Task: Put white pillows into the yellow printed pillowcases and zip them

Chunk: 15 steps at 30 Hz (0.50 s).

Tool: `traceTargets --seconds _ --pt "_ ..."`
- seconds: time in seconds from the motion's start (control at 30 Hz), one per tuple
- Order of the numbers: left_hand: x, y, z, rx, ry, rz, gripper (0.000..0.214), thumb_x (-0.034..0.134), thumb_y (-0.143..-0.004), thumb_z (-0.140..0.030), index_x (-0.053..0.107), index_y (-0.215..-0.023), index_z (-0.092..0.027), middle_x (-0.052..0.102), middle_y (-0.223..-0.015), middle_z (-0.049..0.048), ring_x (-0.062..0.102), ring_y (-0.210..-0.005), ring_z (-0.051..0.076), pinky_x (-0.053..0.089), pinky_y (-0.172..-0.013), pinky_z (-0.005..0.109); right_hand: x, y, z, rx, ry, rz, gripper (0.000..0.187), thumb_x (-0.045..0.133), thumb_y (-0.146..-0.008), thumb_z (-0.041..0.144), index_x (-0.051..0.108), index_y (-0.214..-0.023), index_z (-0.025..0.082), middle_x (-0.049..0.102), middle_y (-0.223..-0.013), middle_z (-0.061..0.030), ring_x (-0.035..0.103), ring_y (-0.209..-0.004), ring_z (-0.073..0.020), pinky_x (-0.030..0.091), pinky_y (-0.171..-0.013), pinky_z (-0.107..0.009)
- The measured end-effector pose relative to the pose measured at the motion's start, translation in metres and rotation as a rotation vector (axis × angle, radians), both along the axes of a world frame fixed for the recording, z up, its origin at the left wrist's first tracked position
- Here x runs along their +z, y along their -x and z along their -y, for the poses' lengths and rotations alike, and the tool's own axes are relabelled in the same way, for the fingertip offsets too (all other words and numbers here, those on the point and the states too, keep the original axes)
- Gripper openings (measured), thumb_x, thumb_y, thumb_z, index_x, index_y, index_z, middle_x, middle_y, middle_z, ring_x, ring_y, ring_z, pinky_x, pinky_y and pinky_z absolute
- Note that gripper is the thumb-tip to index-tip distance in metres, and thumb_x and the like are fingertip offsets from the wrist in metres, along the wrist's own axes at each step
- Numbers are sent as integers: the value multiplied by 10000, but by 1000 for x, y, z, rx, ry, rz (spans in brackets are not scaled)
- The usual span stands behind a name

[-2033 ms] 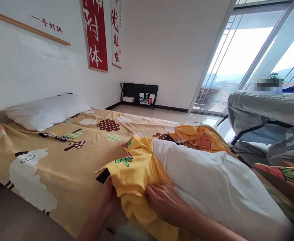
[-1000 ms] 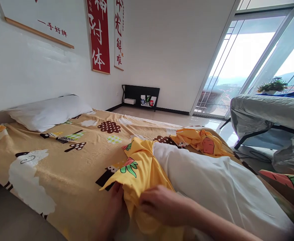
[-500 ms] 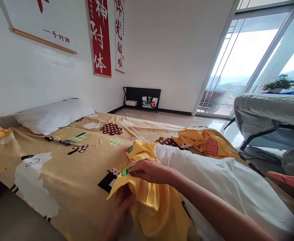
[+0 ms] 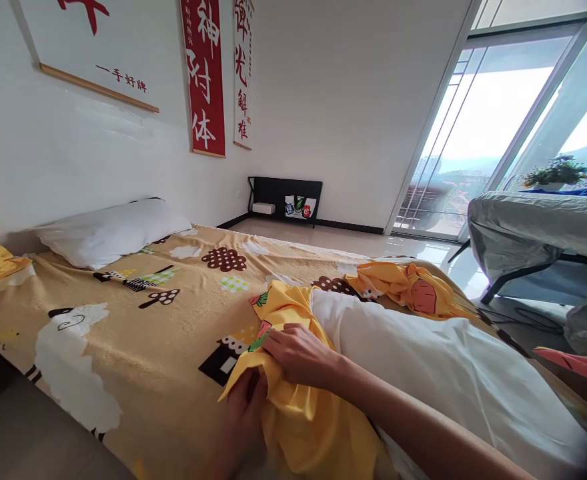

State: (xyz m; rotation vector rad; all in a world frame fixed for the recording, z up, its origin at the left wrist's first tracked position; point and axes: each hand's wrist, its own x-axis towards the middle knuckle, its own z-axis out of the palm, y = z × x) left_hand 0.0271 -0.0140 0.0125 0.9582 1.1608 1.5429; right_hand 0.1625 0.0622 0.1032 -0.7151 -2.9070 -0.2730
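**Yellow cover over one end, most of the white pillow bare**

The yellow cover [image 4: 318, 427] lies at both hands, bunched over the end of the white pillow [image 4: 423, 347] nearest them; whether it wraps that end all round, I cannot tell. As far as shows, only this end is covered; the long remainder, stretching away to the right of the right hand [image 4: 298, 357], is uncovered. That hand's fingers are curled on a fold close to the hem, apparently gripping it. The left hand [image 4: 246, 403] has its fingertips tucked beneath the hem, so its grip is hidden. Beyond the right hand, crumpled orange cloth [image 4: 398, 287] rests on the patterned bed sheet [image 4: 173, 347]. Well beyond the left hand lies another pillow [image 4: 113, 233].
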Motion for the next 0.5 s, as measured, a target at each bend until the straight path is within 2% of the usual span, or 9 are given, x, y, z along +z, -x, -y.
traceTargets --seconds 0.07,0.13,0.2,0.37,0.5 --pt "1 4 1 -11 -54 -26 338 764 -661 -490 729 -816 -192 696 -893 88 607 -913 289 488 -827 328 0 -3 -3 -29 -44 -45 82 519 -868 176 578 -923 159 646 -874 -41 543 -671 -141 323 -636 -290" --pt "-2 8 2 -50 -85 31 341 771 -657 -499 744 -808 -194 696 -891 87 606 -930 292 493 -820 319 0 -7 -6 -57 -40 -119 130 440 -938 164 568 -915 162 638 -851 -34 540 -664 -131 326 -634 -279" --pt "-9 11 2 -78 -84 127 358 787 -635 -513 750 -778 -188 694 -886 91 603 -979 309 497 -826 322 -1 -9 -10 -59 -11 -183 165 410 -972 181 559 -902 165 631 -831 -29 544 -672 -124 329 -631 -265" --pt "-34 14 3 -18 -5 396 412 836 -565 -482 750 -848 -195 691 -1052 79 574 -1123 316 490 -912 344 -6 -11 -16 -29 -23 -229 192 422 -988 245 550 -865 171 612 -788 -20 531 -652 -124 328 -624 -264" --pt "-38 13 12 -113 81 494 344 824 -594 -416 737 -846 -199 719 -875 72 662 -908 283 517 -799 360 -2 -12 -12 -35 -15 -313 235 390 -1000 265 558 -861 176 623 -771 -23 525 -637 -123 327 -621 -259"
